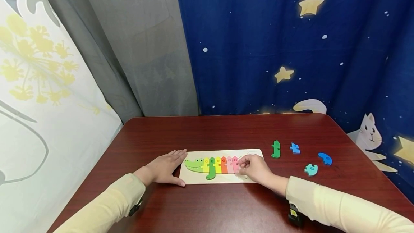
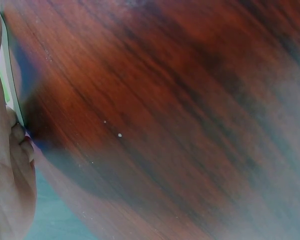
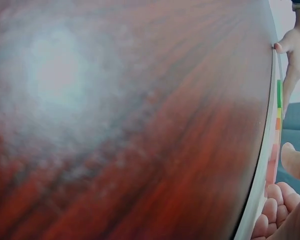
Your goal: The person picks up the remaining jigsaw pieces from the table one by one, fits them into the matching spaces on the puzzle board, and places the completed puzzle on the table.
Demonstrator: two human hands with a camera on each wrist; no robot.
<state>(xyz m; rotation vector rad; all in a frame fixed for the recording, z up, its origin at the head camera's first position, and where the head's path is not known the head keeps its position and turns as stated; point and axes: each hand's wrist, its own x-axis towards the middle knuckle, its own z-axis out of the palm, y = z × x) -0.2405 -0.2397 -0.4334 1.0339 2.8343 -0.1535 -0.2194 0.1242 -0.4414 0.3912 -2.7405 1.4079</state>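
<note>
A pale wooden puzzle board (image 1: 223,179) lies on the table and carries a crocodile puzzle (image 1: 194,165) of yellow, green, orange and pink pieces. My left hand (image 1: 167,167) lies flat with spread fingers at the board's left end, its thumb at the lower corner. My right hand (image 1: 255,168) is over the right part of the board. Its thumb and curled fingers (image 3: 271,210) pinch at the last pink puzzle piece (image 1: 235,164), which they partly cover. Cut outlines at the board's right end are partly hidden by this hand.
Right of the board lie loose pieces: a green leg piece (image 1: 276,149), a blue piece (image 1: 295,148), a curved blue piece (image 1: 325,159) and a teal piece (image 1: 311,170). The dark red table (image 1: 207,132) reaches back to grey and blue curtains (image 1: 245,46).
</note>
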